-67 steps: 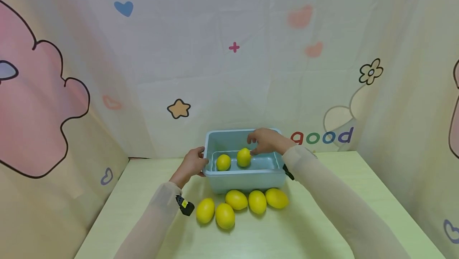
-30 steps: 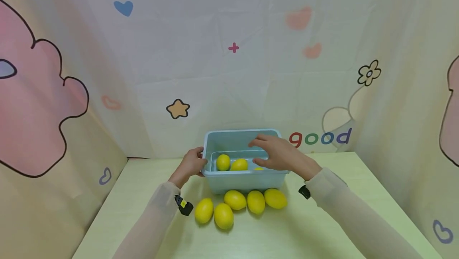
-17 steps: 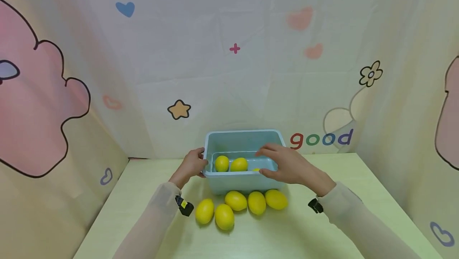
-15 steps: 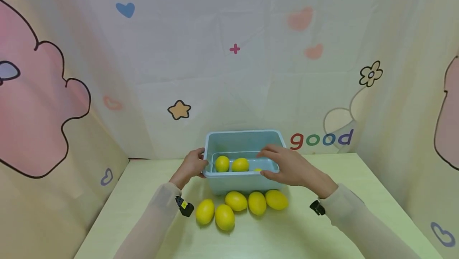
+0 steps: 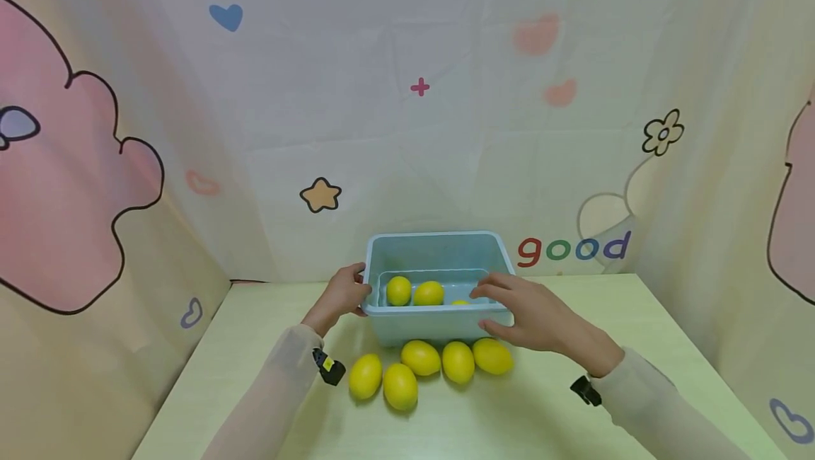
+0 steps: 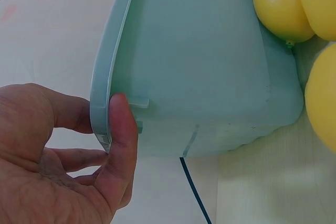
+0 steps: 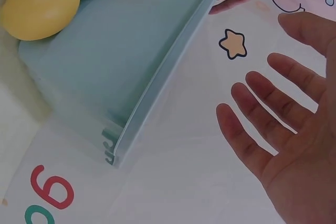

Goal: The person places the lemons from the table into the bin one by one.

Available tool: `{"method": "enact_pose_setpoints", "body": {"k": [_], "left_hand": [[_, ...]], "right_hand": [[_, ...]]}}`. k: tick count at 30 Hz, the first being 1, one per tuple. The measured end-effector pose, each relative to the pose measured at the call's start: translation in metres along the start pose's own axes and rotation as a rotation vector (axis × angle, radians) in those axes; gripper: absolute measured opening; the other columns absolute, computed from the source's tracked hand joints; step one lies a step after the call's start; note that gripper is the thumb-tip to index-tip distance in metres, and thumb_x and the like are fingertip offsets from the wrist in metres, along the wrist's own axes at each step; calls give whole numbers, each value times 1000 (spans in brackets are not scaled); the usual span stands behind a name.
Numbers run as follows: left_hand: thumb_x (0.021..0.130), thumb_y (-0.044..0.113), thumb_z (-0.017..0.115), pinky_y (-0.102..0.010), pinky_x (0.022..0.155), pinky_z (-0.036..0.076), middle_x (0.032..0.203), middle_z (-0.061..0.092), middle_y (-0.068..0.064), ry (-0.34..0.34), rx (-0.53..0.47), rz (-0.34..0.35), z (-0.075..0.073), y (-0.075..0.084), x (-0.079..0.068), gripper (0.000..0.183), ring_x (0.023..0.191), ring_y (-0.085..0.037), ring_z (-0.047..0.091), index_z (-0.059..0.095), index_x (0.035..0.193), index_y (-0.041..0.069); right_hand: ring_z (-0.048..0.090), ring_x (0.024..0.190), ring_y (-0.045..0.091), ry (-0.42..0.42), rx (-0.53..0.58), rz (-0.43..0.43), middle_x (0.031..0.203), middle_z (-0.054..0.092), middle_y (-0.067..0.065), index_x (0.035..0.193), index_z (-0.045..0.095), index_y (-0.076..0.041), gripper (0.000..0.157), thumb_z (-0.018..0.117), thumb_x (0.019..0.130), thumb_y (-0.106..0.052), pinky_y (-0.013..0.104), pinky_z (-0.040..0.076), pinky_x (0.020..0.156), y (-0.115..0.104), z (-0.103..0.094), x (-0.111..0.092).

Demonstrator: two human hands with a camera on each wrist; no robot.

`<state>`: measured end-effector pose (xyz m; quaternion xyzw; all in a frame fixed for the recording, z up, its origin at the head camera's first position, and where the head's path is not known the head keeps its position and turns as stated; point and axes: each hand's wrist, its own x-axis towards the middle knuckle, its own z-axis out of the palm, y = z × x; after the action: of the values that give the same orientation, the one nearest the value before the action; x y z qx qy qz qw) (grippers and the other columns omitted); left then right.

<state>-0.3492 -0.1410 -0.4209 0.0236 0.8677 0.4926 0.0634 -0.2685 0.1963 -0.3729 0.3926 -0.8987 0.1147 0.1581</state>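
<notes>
Right hand: drawn back since the earliest frame, from inside the blue bin to its near right corner; fingers spread wide, holding nothing.
Bin contents: three lemons visible, against two in that frame; left lemon, middle lemon and, right of these, third lemon.
Left hand: fingers narrow, pinching the bin's left rim.
Bin position: upright on the pale desk, far side.
Loose lemons, five: row of three lemons along the bin's near wall; pair of lemons side by side, nearer the person and to the left.
Obstructions: near wall hides most of the third lemon; right hand covers the near right corner.
Backdrop: printed cloth behind the bin, lettered "good".
Wristwear: black device at left sleeve, another black device at right.
</notes>
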Motion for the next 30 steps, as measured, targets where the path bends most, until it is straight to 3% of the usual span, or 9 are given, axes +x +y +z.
{"method": "enact_pose_setpoints", "body": {"k": [15, 24, 30], "left_hand": [[92, 6, 55, -33, 56, 60, 108, 59, -17, 5, -5, 2, 0, 0, -1, 46, 77, -22, 65, 50, 138, 7], [92, 7, 56, -33, 57, 61, 111, 59, -18, -5, 2, -6, 0, 1, -1, 49, 80, -24, 65, 48, 140, 7], [92, 7, 56, -33, 58, 61, 115, 59, -19, -7, -3, -15, 0, 0, 0, 52, 81, -24, 66, 45, 144, 5]], "right_hand": [[64, 94, 11, 40, 0, -67, 116, 63, -6, 116, 64, -20, 38, 77, 82, -29, 29, 58, 77, -8, 17, -34], [65, 101, 17, -69, 31, -16, 124, 63, -1, 124, 62, -15, 46, 76, 82, -27, 36, 59, 83, -11, 35, -46], [62, 110, 20, -180, 78, 104, 129, 60, 0, 131, 60, -16, 51, 74, 84, -30, 41, 57, 91, -9, 45, -50]]}}
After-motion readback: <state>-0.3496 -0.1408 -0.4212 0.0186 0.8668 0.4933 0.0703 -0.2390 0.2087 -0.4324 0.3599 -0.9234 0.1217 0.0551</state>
